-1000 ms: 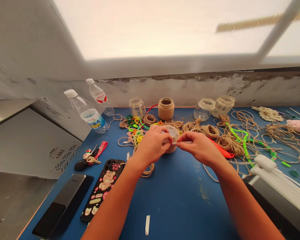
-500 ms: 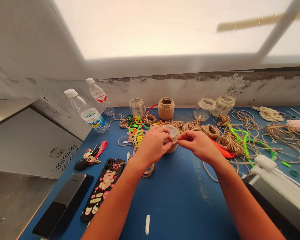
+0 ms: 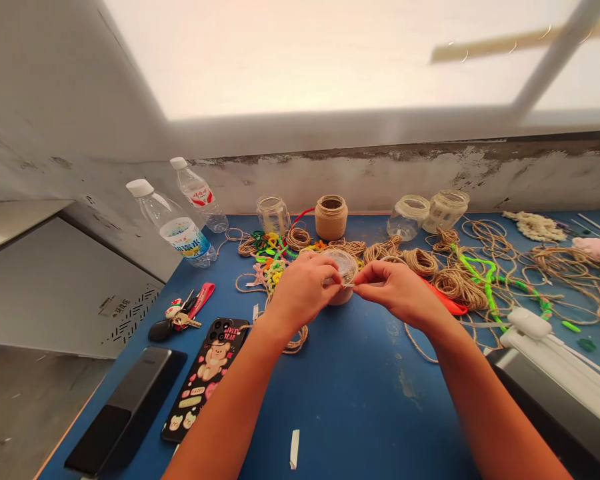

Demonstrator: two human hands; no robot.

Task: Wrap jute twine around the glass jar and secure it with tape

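Observation:
A small clear jar [image 3: 344, 267] partly wound with twine stands on the blue table [image 3: 350, 400], between both hands. My left hand [image 3: 303, 287] wraps round its left side and holds it. My right hand [image 3: 397, 290] is closed in a pinch at the jar's right side, on a thin pale strip [image 3: 349, 285] that runs to the jar. Loose jute twine [image 3: 295, 343] trails from under my left wrist. The jar's lower half is hidden behind my fingers.
Behind stand a twine-covered jar [image 3: 331, 217], three clear jars [image 3: 273, 213] and two water bottles [image 3: 180, 230]. Coils of jute [image 3: 460, 283], coloured loops [image 3: 270, 257] and green cord lie around. Two phones [image 3: 207, 377] and keys [image 3: 183, 313] lie left; a white device [image 3: 550, 353] sits right.
Hardly anything has moved. My right hand's pinch has shifted slightly along the strip by the jar; the left hand keeps its hold.

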